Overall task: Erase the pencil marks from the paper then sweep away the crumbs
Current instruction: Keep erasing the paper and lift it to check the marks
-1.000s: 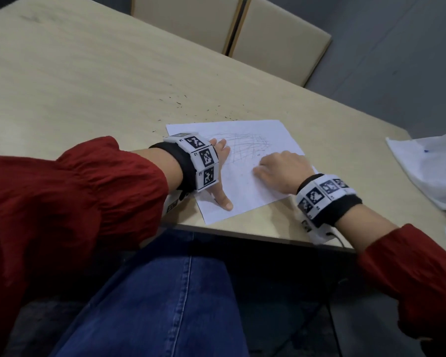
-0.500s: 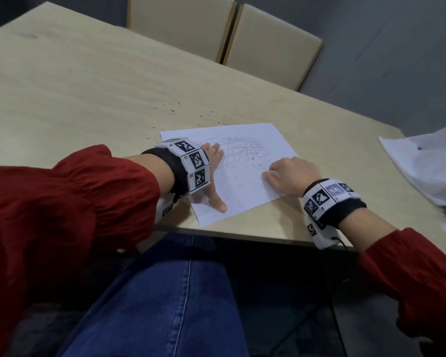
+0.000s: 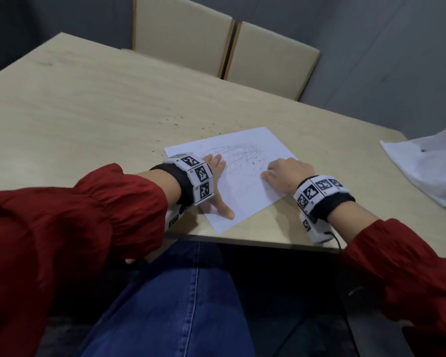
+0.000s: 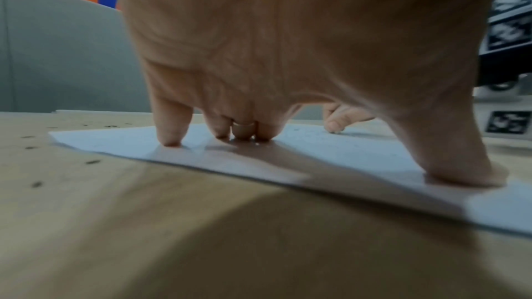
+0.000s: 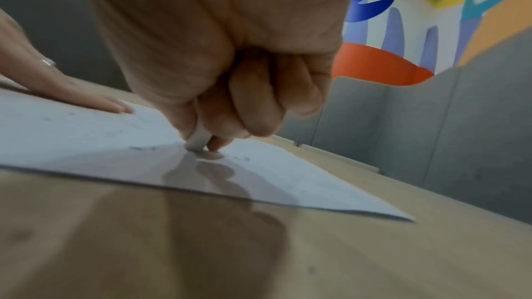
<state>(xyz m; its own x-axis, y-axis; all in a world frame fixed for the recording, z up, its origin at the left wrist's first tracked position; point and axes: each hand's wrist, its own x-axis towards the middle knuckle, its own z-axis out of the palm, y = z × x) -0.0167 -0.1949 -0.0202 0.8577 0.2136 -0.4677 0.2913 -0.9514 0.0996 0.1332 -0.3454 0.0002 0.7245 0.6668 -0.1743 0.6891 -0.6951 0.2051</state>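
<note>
While the left hand (image 3: 216, 176) lies spread flat on the sheet of paper (image 3: 245, 191), fingertips and thumb pressing it down so it cannot slide or buckle, the right hand (image 3: 285, 173) pinches a small white eraser (image 5: 198, 141) between thumb and curled fingers, its tip set on the page. The paper sits askew near the table's (image 3: 88, 112) front edge, one corner almost reaching it. Crossed pencil marks (image 3: 238, 157) remain on the sheet's far half, between the two hands, so the rubbing looks only partly done. Dark crumbs (image 3: 191, 124) lie scattered on the bare wood beyond the sheet's far-left edge, with a few specks on the page itself; sweeping likely waits until the marks are gone. A white cloth-like heap (image 3: 428, 166) rests at the table's right edge.
</note>
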